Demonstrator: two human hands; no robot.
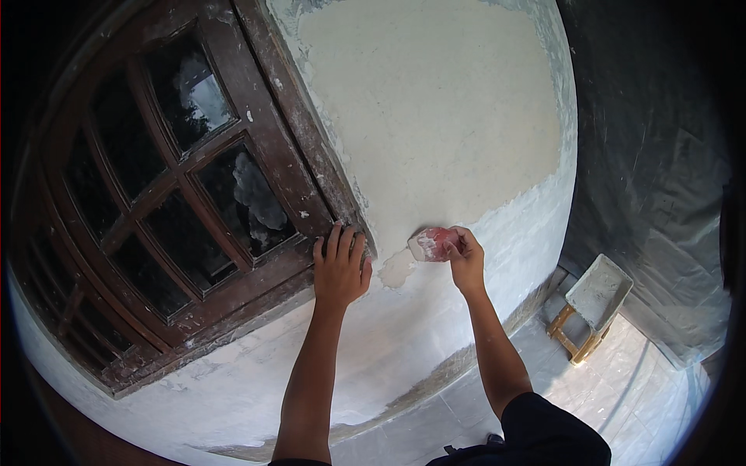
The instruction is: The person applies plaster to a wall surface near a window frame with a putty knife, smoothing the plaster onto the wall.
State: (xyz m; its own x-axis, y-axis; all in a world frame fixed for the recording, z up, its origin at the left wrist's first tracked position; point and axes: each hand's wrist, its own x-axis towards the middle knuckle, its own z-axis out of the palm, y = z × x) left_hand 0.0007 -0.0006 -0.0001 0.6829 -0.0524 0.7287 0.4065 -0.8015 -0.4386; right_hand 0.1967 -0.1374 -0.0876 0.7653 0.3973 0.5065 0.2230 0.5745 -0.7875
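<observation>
As the hands (340, 270) flank it, the red tool (431, 243) sits in the right (468, 261).

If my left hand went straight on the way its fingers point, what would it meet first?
Your left hand would likely meet the brown window frame first; it may already be touching it, as depth is unclear.

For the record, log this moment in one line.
left hand: on window frame | right hand: holds red-and-white tool at wall
</observation>
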